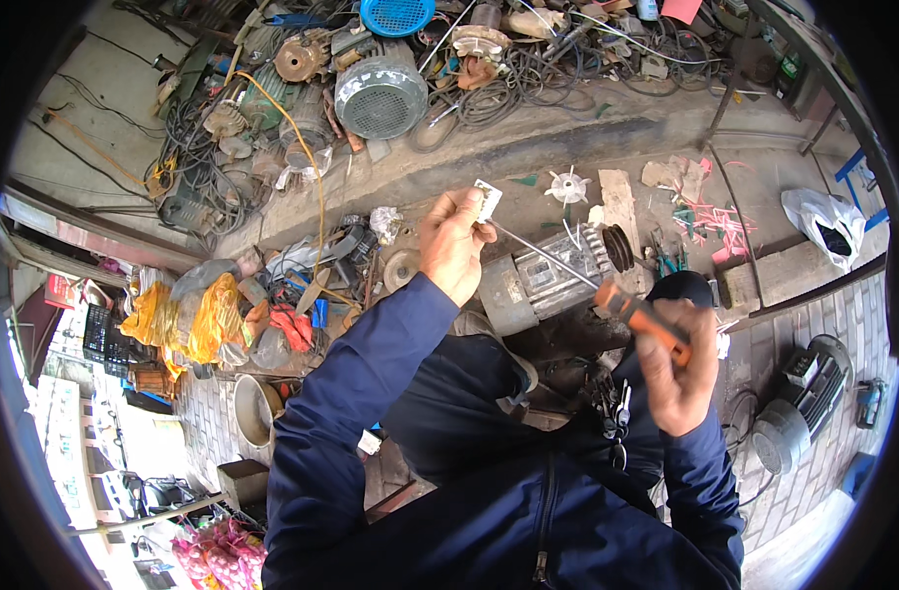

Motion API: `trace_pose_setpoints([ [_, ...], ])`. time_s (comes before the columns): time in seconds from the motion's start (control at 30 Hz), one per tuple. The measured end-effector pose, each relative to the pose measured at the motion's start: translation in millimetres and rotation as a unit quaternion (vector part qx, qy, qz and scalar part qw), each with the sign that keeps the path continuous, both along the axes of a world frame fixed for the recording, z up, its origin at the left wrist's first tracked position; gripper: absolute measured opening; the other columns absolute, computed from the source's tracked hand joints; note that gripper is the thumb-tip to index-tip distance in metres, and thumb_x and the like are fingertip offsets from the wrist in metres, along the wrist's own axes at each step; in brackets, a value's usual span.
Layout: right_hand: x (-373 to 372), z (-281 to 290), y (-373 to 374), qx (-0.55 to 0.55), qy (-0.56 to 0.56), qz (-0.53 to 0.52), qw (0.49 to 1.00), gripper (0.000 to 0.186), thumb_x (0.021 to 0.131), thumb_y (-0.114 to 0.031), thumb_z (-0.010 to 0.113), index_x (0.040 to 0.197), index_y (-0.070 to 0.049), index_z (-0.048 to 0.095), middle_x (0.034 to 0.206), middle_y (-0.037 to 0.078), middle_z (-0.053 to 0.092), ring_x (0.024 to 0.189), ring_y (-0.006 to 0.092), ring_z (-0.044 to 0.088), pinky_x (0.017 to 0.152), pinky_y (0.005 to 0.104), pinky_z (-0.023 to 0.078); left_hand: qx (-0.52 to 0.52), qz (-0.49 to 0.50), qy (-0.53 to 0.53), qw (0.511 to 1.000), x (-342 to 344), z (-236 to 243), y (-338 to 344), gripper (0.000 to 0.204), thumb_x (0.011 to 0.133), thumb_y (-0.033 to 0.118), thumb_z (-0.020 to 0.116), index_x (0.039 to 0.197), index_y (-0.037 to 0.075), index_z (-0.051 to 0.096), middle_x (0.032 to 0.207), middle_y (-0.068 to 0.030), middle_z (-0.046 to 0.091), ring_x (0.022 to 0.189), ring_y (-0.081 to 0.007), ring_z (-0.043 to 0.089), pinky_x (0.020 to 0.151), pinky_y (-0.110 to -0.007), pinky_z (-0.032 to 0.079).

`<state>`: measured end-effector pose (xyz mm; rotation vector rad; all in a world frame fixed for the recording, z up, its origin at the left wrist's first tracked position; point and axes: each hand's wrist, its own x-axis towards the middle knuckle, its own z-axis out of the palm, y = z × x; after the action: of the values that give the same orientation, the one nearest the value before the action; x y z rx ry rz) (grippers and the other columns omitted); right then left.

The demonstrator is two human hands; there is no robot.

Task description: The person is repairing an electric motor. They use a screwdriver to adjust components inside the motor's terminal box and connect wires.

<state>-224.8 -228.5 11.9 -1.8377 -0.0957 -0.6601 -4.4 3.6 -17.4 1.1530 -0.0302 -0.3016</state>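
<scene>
My left hand [451,248] is raised in front of me, its fingers pinching a small white block [487,201] with metal parts on its face, perhaps a terminal block. In my right hand [679,379] is a screwdriver [631,310] with an orange and black handle. Its long shaft slants up to the left, and the tip ends at or close to the block; whether it touches a screw is too small to tell. Below the shaft a grey electric motor [511,295] lies on its side, with a black grooved pulley [618,248] at its right end.
A white fan wheel [567,187] lies beyond the motor. Several old motors, including a large grey one [380,93], and cables crowd the back. Yellow bags [216,317] and scrap fill the left. Pliers [671,260] lie right of the motor; another motor [803,403] stands on paving.
</scene>
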Motion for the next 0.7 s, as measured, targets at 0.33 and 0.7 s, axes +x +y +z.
trace_pose_setpoints([
  [0.33,-5,4,1,-0.073,-0.028,-0.02,0.997,0.041,0.082,0.007,0.074,0.119,0.0,0.06,0.103,0.02,0.061,0.088,0.0318,0.062,0.078,0.0366,0.051,-0.055,-0.029,0.079,0.995,12,7,-1,0.02,0.107,0.021,0.061,0.114,0.002,0.062,0.108,-0.0152,0.069,0.082,-0.0137,0.062,0.073,-0.027,0.051],
  [0.7,-23,-14,-21,0.327,-0.014,-0.125,0.937,0.04,0.097,-0.021,0.075,0.124,0.001,0.057,0.095,0.003,0.064,0.074,0.008,0.051,0.069,0.0225,0.04,-0.284,-0.193,0.251,0.905,16,37,6,0.024,0.1,0.01,0.044,0.113,-0.004,0.059,0.089,-0.0097,0.059,0.059,-0.0134,0.048,0.048,-0.027,0.037],
])
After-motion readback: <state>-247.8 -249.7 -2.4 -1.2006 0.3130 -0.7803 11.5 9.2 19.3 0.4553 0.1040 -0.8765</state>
